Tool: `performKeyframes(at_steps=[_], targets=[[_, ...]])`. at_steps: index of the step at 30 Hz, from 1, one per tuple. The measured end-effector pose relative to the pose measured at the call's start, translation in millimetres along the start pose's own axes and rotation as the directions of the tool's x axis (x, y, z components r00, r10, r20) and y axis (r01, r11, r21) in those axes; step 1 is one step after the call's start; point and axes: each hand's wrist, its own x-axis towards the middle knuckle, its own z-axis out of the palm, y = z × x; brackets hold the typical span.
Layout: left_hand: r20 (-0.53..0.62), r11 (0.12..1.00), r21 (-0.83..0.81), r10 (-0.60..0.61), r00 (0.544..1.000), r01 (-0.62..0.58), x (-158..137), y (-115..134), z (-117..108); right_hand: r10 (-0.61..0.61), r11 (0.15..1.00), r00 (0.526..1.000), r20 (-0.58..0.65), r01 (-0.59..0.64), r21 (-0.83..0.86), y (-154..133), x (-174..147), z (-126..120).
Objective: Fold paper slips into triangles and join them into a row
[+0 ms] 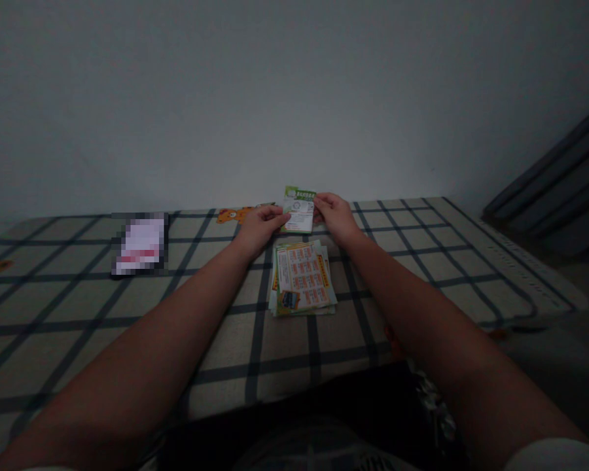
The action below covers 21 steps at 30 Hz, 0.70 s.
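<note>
Between my two hands a green and white printed leaflet point(299, 212) is held up near the far edge of the table. My left hand point(262, 226) pinches its left side, thumb on the front. Its right edge is gripped by my right hand point(336, 216), with the fingers partly hidden behind the paper. Just nearer to me lies an uneven stack of printed leaflets point(303, 278), the top one covered with orange and red print and a small blue picture at its lower left.
A checked tablecloth point(216, 327) with orange bear prints covers the table. On the left lies a phone-like device point(140, 245), its lit face blurred out. A pale wall point(294, 98) rises behind, and a dark folded curtain point(559, 170) hangs at the right.
</note>
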Motion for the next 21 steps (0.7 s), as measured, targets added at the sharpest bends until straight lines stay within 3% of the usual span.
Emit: performKeyframes(at_steps=[16,21], targets=[[0.017,1.000,0.009,-0.022,1.000,0.022,-1.5,1.7,1.0,-0.014,1.000,1.000,-0.028,0.014,0.023,-3.1,-2.1,0.8],[-0.018,0.999,-0.044,-0.007,1.000,0.007,3.8,-4.6,-2.8,0.068,0.997,0.994,0.089,-0.070,0.022,-1.2,-5.1,3.7]])
